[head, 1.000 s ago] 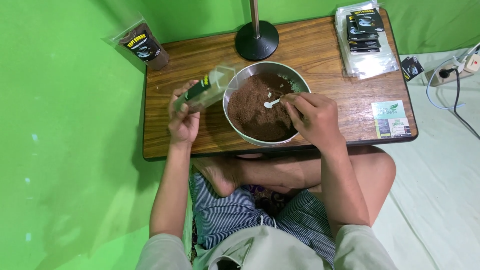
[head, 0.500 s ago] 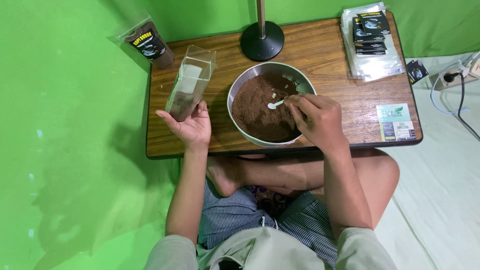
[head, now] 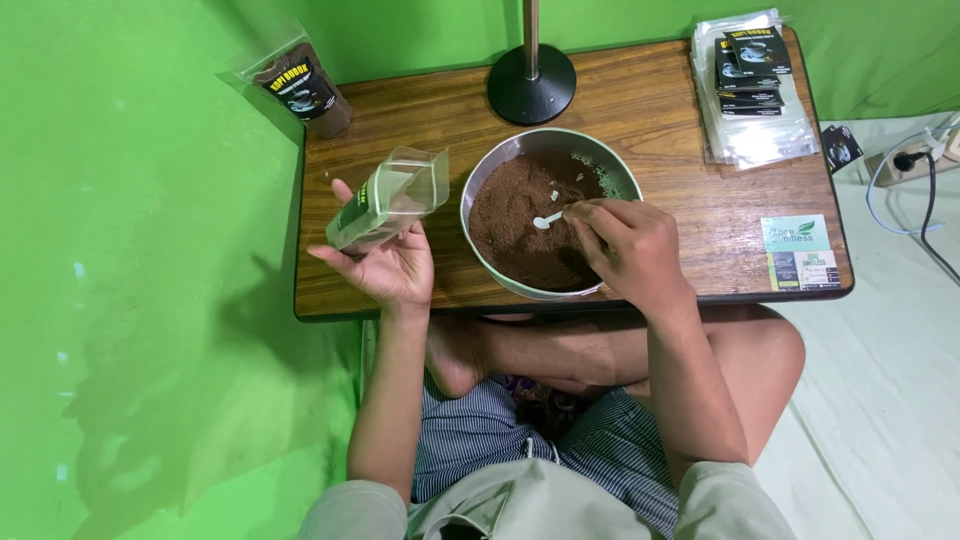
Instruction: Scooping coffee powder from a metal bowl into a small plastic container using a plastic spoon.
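The left hand (head: pixel 385 262) cradles a clear pouch (head: pixel 390 200) tilted over the table (head: pixel 680 110) – light, crinkly and slippery, probably best gripped at its sides. At the bowl (head: pixel 620 172) of brown powder (head: pixel 515 215), the right hand (head: pixel 630 245) pinches a small white spoon (head: pixel 545 220).

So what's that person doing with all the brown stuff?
A person sits cross-legged at a low wooden table. The right hand holds a small white spoon in a round metal bowl of brown powder. The left hand holds an open clear plastic pouch, tilted beside the bowl, with a little powder inside.
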